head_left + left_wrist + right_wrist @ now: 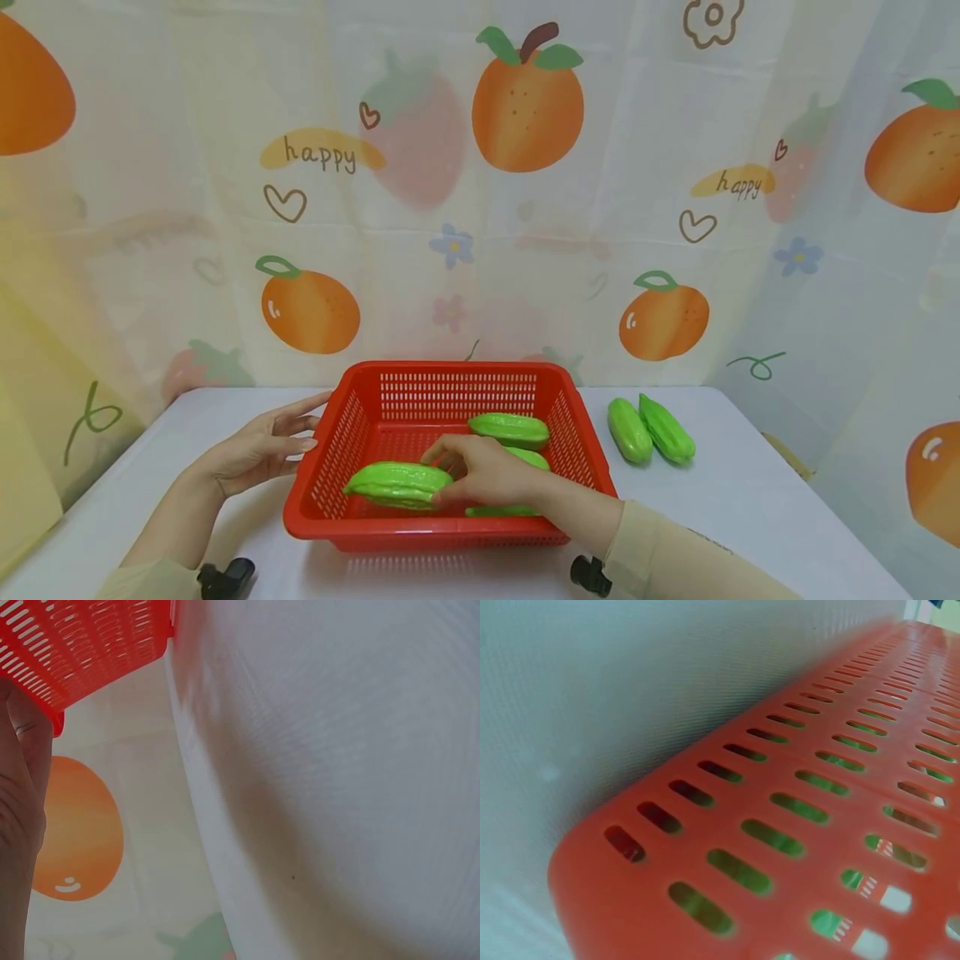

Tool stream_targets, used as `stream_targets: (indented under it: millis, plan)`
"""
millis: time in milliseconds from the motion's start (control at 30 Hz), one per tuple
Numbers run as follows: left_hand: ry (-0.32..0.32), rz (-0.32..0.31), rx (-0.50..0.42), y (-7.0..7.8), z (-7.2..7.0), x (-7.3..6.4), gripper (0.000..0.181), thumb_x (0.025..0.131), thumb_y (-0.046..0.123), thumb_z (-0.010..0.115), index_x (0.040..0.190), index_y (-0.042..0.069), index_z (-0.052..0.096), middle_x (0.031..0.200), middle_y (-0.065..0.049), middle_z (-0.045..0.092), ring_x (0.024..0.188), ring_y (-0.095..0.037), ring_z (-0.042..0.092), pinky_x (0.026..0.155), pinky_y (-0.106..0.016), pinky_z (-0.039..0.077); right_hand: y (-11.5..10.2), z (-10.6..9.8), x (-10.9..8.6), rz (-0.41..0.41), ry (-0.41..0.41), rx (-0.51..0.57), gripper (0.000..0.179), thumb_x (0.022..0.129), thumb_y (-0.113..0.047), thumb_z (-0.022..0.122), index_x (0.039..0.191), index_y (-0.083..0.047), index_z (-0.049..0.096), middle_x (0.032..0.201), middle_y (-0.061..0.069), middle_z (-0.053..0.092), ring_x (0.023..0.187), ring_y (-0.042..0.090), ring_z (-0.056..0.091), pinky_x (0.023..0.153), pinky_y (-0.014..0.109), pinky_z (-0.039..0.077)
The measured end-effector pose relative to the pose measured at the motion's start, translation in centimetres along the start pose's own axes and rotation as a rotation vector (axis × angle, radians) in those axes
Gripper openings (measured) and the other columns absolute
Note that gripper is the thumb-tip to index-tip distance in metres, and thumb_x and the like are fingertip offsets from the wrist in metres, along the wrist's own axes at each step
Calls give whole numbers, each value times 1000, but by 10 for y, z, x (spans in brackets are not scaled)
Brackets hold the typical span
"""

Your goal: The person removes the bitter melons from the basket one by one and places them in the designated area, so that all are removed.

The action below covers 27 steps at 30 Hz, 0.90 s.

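A red plastic basket (450,527) with slotted walls stands on the table. Inside it, my right hand (487,475) pinches the right end of a ridged, bright green bitter melon (393,483) between thumb and fingers. Another green gourd (510,430) lies farther back in the basket, and parts of more green pieces (501,510) show around my right wrist, partly covered by it. At the basket's left side, my left hand (258,446) touches the rim with extended fingers. The right wrist view shows green through the slots of the basket wall (727,802), but no hand.
To the right of the basket, a smooth green gourd (628,431) and a ridged one (667,429) lie side by side on the white table (720,508). Close behind the table hangs a curtain (420,292) printed with fruit.
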<state>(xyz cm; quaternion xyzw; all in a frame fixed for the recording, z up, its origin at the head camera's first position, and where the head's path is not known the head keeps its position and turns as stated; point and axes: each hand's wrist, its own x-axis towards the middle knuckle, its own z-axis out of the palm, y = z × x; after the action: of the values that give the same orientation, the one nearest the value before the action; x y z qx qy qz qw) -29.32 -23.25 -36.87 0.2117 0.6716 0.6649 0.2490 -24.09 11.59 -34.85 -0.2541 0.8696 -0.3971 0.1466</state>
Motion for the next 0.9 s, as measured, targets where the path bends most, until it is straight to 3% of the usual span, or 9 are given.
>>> stream_targets:
  millis: [500,900]
  plan:
    - [20,-12,14,-2,-3,1,65,100,13,51,158,27,23,120,6,61,105,-10,67,92,-37,59,-9,-8,-1,42,57,11,36,81,-24,80,114,-24,64,111,-1,70,100,15,65,88,34,56]
    - [22,-17,20,-2,-3,1,65,100,13,51,158,27,23,120,6,61,105,-10,67,91,-37,59,-8,-20,-2,7,138,-3,40,81,-24,79,118,-22,65,113,2,69,102,16,65,90,36,54]
